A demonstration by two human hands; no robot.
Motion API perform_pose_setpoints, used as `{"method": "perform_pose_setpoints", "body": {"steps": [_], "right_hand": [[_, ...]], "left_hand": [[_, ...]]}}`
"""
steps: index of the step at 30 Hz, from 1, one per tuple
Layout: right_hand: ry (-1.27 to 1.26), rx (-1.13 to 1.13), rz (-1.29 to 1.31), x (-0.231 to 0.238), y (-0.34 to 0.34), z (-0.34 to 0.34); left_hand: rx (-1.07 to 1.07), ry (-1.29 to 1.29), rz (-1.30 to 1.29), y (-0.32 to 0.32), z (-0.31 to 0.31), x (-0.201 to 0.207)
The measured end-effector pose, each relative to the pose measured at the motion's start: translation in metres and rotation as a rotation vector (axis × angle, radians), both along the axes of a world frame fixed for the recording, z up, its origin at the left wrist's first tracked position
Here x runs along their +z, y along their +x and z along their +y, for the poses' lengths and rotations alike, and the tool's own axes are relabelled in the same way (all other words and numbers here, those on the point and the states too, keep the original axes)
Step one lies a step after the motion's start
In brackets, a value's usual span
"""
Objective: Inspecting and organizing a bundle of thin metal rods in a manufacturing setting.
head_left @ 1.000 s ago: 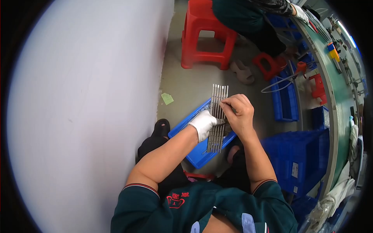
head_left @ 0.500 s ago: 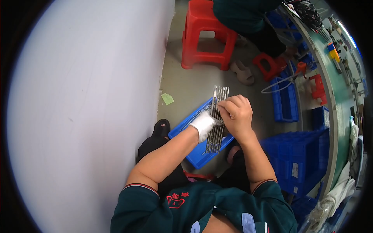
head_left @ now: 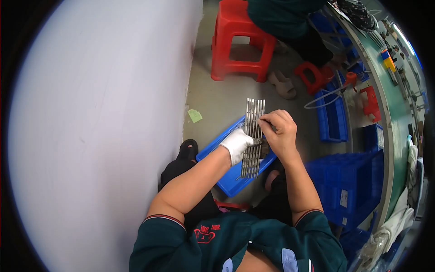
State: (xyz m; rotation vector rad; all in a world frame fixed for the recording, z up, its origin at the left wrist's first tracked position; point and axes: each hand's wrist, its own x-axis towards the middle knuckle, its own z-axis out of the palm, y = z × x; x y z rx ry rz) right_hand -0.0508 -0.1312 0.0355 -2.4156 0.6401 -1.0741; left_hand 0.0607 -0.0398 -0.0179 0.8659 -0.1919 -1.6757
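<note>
Gripping a fan of thin grey metal rods (head_left: 253,138) above the blue plastic tray (head_left: 229,179): white-gloved left hand (head_left: 236,144) clenched mid-bundle as before; bare right hand (head_left: 280,133) now pinching one rod's upper part.

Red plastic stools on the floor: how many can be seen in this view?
2. One large red plastic stool stands at the top centre by the white wall. One smaller red stool stands to its right, beside the green workbench. Others may be hidden.

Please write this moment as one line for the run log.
left hand: gloved, holds metal rods | right hand: bare, pinches rods | below: blue tray
</note>
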Motion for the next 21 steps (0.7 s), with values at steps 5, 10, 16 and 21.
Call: {"method": "perform_pose_setpoints", "body": {"steps": [5,10,16,21], "right_hand": [[-0.003,-0.006,0.008,0.001,0.000,0.000],[-0.243,-0.006,0.054,0.002,0.002,0.004],[-0.261,0.003,0.071,-0.004,0.004,0.006],[-0.133,0.009,-0.017,0.007,-0.001,0.005]], "left_hand": [[-0.012,-0.003,-0.050,-0.001,0.001,0.004],[0.002,0.009,-0.117,-0.004,0.000,0.004],[0.031,-0.006,-0.153,-0.007,-0.001,-0.005],[0.003,0.030,-0.022,0.003,-0.001,0.000]]}}
